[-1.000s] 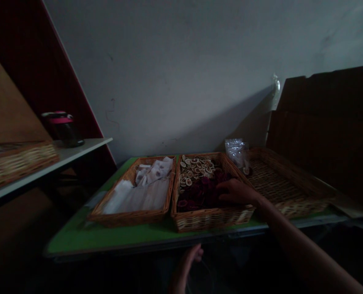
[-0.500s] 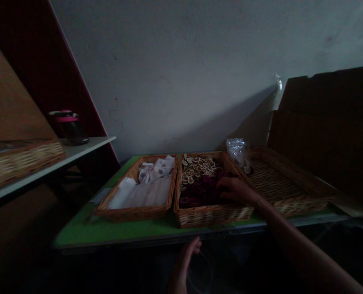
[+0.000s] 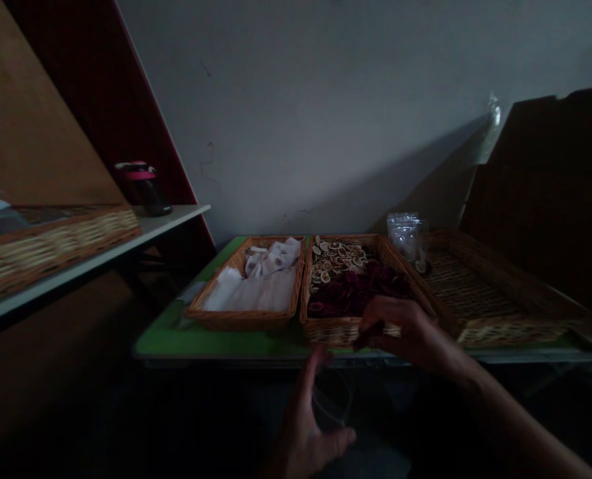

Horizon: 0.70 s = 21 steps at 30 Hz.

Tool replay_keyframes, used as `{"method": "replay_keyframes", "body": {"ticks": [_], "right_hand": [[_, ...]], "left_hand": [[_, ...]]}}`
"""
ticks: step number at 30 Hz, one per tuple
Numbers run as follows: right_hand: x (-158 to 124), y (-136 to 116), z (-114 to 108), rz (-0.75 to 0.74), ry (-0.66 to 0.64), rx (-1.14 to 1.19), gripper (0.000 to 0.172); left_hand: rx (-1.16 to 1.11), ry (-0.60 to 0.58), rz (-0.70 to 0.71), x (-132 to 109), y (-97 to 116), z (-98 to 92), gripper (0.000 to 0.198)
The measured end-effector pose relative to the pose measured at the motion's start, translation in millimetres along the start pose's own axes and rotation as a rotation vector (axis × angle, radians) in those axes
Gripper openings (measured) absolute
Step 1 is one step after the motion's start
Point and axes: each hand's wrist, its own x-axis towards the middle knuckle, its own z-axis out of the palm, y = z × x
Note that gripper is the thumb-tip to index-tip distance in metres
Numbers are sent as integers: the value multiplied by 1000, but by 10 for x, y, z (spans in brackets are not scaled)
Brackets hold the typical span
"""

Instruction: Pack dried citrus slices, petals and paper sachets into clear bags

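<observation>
right hand (image 3: 406, 334) fingers curled, contents too dark; left hand (image 3: 303, 432) holds clear bag (image 3: 332, 399).

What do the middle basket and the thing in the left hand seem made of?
Basket: woven wicker, tan, matt; plaited strands show on its wall. Thing in the left hand: probably thin clear plastic, as only a faint see-through outline shows.

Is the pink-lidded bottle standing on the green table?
No, the bottle stands on the white shelf at the left, behind a basket, not on the table.
</observation>
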Motion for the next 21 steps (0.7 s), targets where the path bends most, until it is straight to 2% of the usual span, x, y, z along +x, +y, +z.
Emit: {"method": "replay_keyframes", "body": {"ticks": [3,6,9,11,14,17,18,21], "right_hand": [[-59,-267,223,-99,-172,-13,13],[-77,-364,337,-133,-283,-50,21],[-33,-340,286,-123,-260,-32,23],[53,-253,167,-91,-173,-23,17],[298,33,-103,-42,-15,-103,16],[671,491,-395,42,126,-301,18],[810,658,-473,85,130,-393,19],[1209,1096,-590,228,-54,-673,23]], "left_hand": [[-28,-39,10,-7,6,12,116],[-70,-78,28,-36,-97,18,118],[-67,-73,37,-49,-244,-4,120],[-46,-84,77,-34,-337,-29,119],[-53,-148,124,42,-461,-35,115],[-115,-165,84,201,-569,46,101],[-134,-161,51,272,-596,89,93],[-141,-183,-85,487,-620,215,69]]}}
